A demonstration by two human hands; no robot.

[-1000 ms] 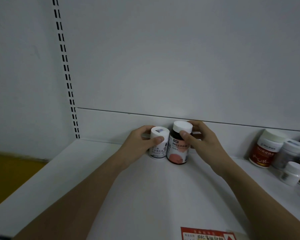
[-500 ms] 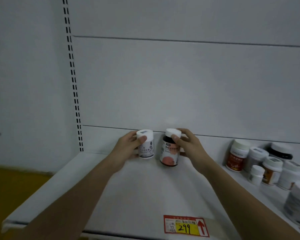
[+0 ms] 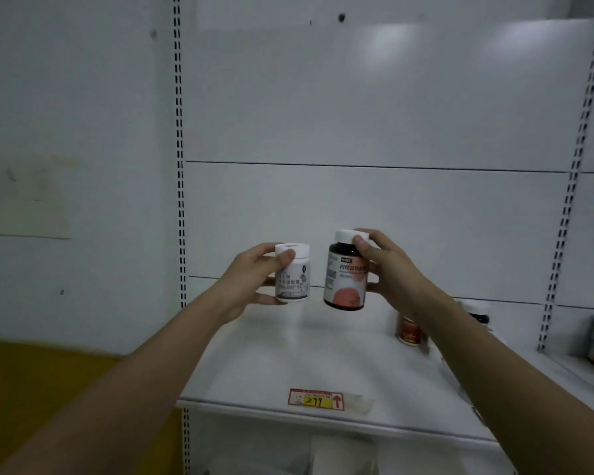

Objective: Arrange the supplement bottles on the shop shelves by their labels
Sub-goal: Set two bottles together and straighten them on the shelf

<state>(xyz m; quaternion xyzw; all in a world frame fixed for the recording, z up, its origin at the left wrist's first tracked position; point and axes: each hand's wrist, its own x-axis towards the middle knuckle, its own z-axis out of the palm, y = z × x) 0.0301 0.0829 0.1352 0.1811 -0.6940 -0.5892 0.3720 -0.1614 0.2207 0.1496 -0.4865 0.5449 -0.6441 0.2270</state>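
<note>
Left grip: left hand [image 3: 251, 281] curled round small white plastic bottle [image 3: 292, 273], held above the shelf.
Right grip: right hand [image 3: 388, 269] pinching dark white-capped bottle with pink label [image 3: 345, 274], also aloft.
Progress: both unplaced; early, judging by few bottles.
Surface: white metal shelf [image 3: 271, 365], red-yellow price tag [image 3: 317, 400].
Room: red-labelled jar [image 3: 408, 332] right; white back panel [image 3: 357, 97].

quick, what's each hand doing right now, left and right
Left hand: grips the white bottle, held up off the shelf.
Right hand: grips the dark bottle at its white cap, also lifted.
</note>
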